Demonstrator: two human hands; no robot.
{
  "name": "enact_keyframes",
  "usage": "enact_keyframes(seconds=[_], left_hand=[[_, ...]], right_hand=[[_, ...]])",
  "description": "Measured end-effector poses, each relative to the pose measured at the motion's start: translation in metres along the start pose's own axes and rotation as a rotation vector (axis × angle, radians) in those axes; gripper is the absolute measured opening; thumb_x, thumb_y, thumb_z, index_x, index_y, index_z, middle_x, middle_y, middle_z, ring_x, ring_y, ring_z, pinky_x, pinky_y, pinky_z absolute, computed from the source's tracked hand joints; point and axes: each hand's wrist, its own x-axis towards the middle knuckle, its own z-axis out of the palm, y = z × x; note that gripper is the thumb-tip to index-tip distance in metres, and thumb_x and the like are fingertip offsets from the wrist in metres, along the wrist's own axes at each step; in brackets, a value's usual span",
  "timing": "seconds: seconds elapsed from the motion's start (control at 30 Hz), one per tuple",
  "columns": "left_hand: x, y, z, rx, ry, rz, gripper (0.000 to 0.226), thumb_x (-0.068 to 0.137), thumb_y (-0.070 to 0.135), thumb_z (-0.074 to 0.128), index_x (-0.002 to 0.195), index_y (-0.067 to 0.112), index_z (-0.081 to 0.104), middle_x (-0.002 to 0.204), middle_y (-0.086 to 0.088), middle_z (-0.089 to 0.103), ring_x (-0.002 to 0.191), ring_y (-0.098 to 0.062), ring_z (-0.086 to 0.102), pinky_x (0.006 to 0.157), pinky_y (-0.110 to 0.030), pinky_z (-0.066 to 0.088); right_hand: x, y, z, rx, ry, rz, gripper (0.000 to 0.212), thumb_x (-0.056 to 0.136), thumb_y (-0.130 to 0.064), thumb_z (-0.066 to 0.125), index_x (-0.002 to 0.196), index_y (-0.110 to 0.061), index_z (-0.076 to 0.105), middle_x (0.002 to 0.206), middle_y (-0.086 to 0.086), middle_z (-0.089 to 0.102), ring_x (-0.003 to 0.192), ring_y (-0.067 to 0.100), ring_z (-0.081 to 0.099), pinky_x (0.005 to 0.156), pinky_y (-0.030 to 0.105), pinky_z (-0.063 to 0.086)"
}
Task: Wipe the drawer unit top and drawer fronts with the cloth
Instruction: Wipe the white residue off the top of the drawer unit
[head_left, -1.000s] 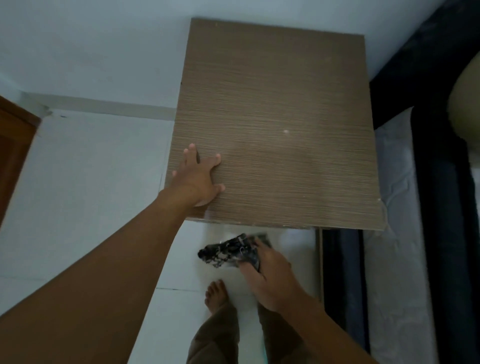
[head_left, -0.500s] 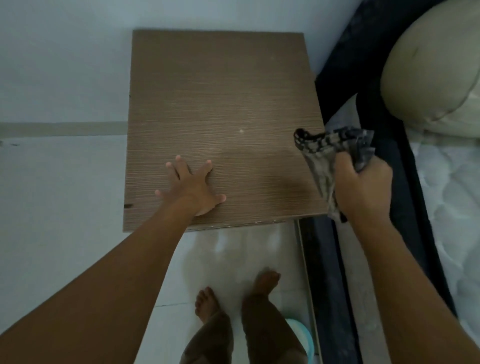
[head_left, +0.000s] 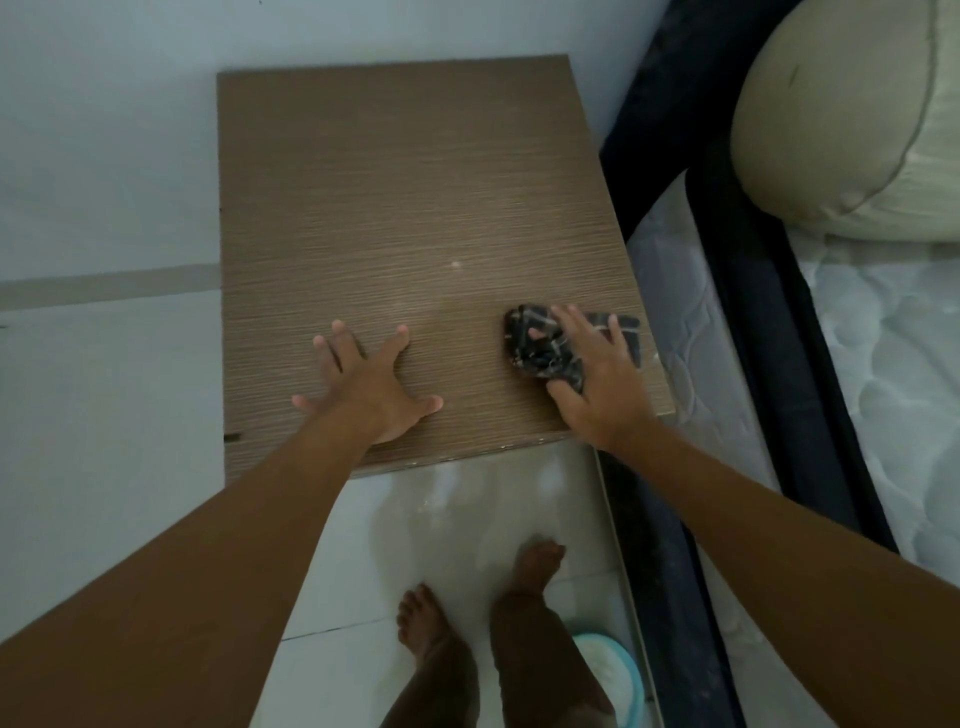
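We see the left hand (head_left: 374, 389) laid palm-down on the drawer unit top (head_left: 415, 197), near its front edge and slightly left of the middle. Its fingers are straight and spread well apart, and it holds nothing.

The right hand (head_left: 597, 384) rests on the cloth (head_left: 537, 345) and presses it against the top. Its fingers are extended over the cloth and slightly apart rather than clamped around it. The thumb lies along the near side of the bundle.

The cloth is dark with light lines and is crumpled into a bundle. It lies on the top near the right edge, close to the front right corner.

A small pale spot (head_left: 456, 264) sits near the middle of the top.

A mattress (head_left: 685, 332) lies just beside the unit's right edge, with a pillow (head_left: 841, 130) on the bed beyond it.

On the floor (head_left: 104, 389) in front of the unit are two bare feet and a teal-rimmed basin (head_left: 626, 670).
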Motion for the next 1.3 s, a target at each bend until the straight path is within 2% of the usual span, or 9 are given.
enact_keyframes(seconds=[0.27, 0.37, 0.43, 0.63, 0.73, 0.87, 0.93, 1.03, 1.3], left_hand=[[0.0, 0.0, -0.001, -0.02, -0.022, 0.009, 0.096, 0.076, 0.062, 0.068, 0.149, 0.051, 0.005, 0.158, -0.007, -0.031, 0.144, -0.03, -0.028, 0.106, -0.074, 0.008], [0.001, 0.0, 0.0, -0.031, -0.013, 0.0, 0.096, 0.075, 0.062, 0.068, 0.148, 0.053, 0.006, 0.157, -0.006, -0.031, 0.144, -0.029, -0.029, 0.106, -0.074, 0.008], [0.001, -0.001, 0.002, -0.029, -0.004, 0.001, 0.096, 0.075, 0.063, 0.068, 0.148, 0.053, 0.007, 0.158, -0.005, -0.031, 0.144, -0.029, -0.028, 0.106, -0.074, 0.009], [0.003, -0.002, 0.004, -0.033, 0.02, 0.004, 0.095, 0.074, 0.063, 0.069, 0.147, 0.053, 0.01, 0.159, -0.005, -0.028, 0.145, -0.029, -0.027, 0.104, -0.075, 0.009], [0.002, 0.0, 0.004, -0.036, 0.02, -0.006, 0.094, 0.075, 0.062, 0.068, 0.148, 0.052, 0.009, 0.158, -0.005, -0.03, 0.144, -0.028, -0.028, 0.105, -0.075, 0.009], [0.001, 0.0, 0.003, -0.054, 0.01, -0.003, 0.095, 0.075, 0.061, 0.069, 0.148, 0.052, 0.009, 0.158, -0.005, -0.031, 0.144, -0.028, -0.029, 0.105, -0.075, 0.007], [0.001, -0.001, 0.003, -0.061, 0.012, -0.004, 0.095, 0.075, 0.061, 0.069, 0.148, 0.052, 0.009, 0.158, -0.005, -0.031, 0.144, -0.027, -0.029, 0.105, -0.074, 0.007], [0.001, -0.002, 0.004, -0.066, 0.017, 0.002, 0.095, 0.075, 0.061, 0.069, 0.148, 0.053, 0.01, 0.158, -0.004, -0.031, 0.144, -0.027, -0.029, 0.105, -0.075, 0.006], [0.0, -0.004, 0.006, -0.078, 0.036, 0.016, 0.094, 0.076, 0.059, 0.069, 0.149, 0.051, 0.009, 0.158, -0.004, -0.03, 0.144, -0.027, -0.028, 0.106, -0.074, 0.005]], right_hand=[[-0.075, -0.049, 0.044, 0.127, -0.152, -0.127, 0.058, 0.08, -0.028, 0.053, 0.135, -0.009, 0.055, 0.139, 0.007, 0.056, 0.138, 0.015, 0.04, 0.121, 0.041, 0.015], [-0.093, -0.071, 0.029, 0.416, -0.186, 0.1, 0.023, 0.081, -0.024, 0.051, 0.095, -0.03, 0.069, 0.087, -0.007, 0.07, 0.089, 0.009, 0.065, 0.079, 0.026, 0.051], [-0.096, -0.076, 0.012, 0.511, -0.105, 0.189, 0.02, 0.079, -0.026, 0.05, 0.064, -0.035, 0.058, 0.052, -0.015, 0.054, 0.049, 0.002, 0.05, 0.05, 0.019, 0.038], [-0.058, -0.054, -0.056, 0.476, 0.461, 0.446, 0.028, 0.073, -0.025, 0.052, 0.047, -0.025, 0.042, 0.036, -0.013, 0.047, 0.034, 0.0, 0.043, 0.038, 0.013, 0.032], [-0.031, -0.034, -0.079, 0.294, 0.581, 0.456, 0.026, 0.07, -0.039, 0.049, 0.052, -0.023, 0.04, 0.045, -0.004, 0.047, 0.039, 0.006, 0.044, 0.042, 0.025, 0.037], [-0.002, -0.001, -0.073, 0.06, 0.373, 0.503, 0.022, 0.083, -0.037, 0.052, 0.068, -0.022, 0.05, 0.068, 0.007, 0.061, 0.07, 0.03, 0.062, 0.06, 0.036, 0.048], [0.002, 0.013, -0.055, 0.031, 0.156, 0.582, 0.022, 0.09, -0.035, 0.052, 0.098, -0.018, 0.062, 0.102, 0.014, 0.067, 0.097, 0.035, 0.063, 0.079, 0.042, 0.052], [-0.013, 0.02, -0.026, -0.082, 0.023, 0.544, 0.059, 0.09, -0.034, 0.055, 0.145, -0.024, 0.039, 0.154, 0.006, 0.037, 0.138, 0.032, 0.037, 0.109, 0.051, 0.036], [-0.07, -0.004, -0.002, -0.08, 0.175, 0.483, 0.061, 0.08, -0.027, 0.065, 0.139, -0.018, 0.051, 0.145, 0.007, 0.051, 0.138, 0.033, 0.038, 0.112, 0.05, 0.033]])
